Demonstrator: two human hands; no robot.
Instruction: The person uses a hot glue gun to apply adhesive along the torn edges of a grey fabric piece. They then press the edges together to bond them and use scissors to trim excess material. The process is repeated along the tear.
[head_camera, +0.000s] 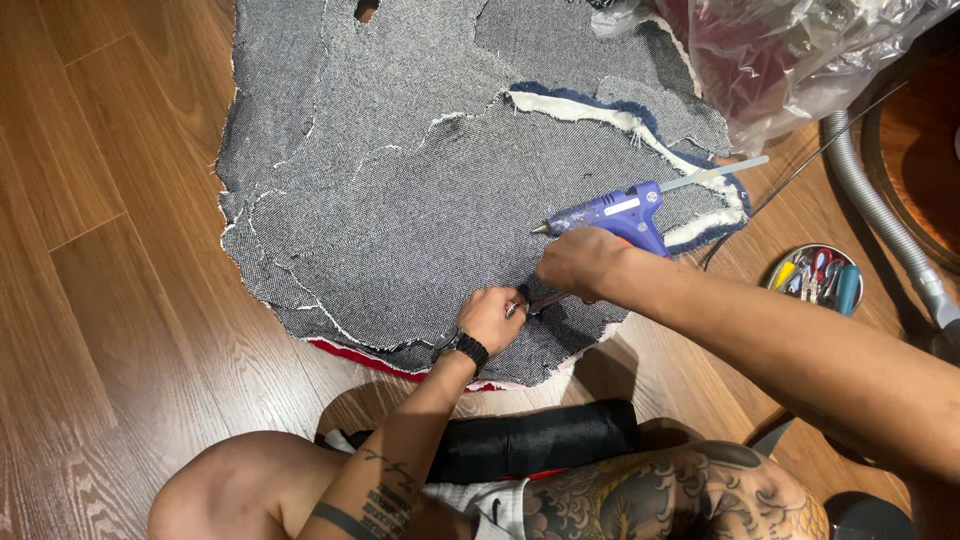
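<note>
A large patchwork of grey denim pieces (400, 170) lies flat on the wooden floor, wrong side up, with frayed white and blue edges. My left hand (490, 318), with a black wristband, presses down on the fabric near its front edge and pinches a small metal tool. My right hand (580, 262) holds a blue hot glue gun (612, 214), nozzle pointing left just above the denim, a clear glue stick jutting out behind. Its lower fingers also touch the metal tool (545, 300) between both hands.
A round tin (818, 278) with several small colourful items sits on the floor at the right. A grey ribbed hose (880, 210) curves past it. A clear plastic bag (800, 50) lies at the top right. My knees and a black roll (540, 440) are close below.
</note>
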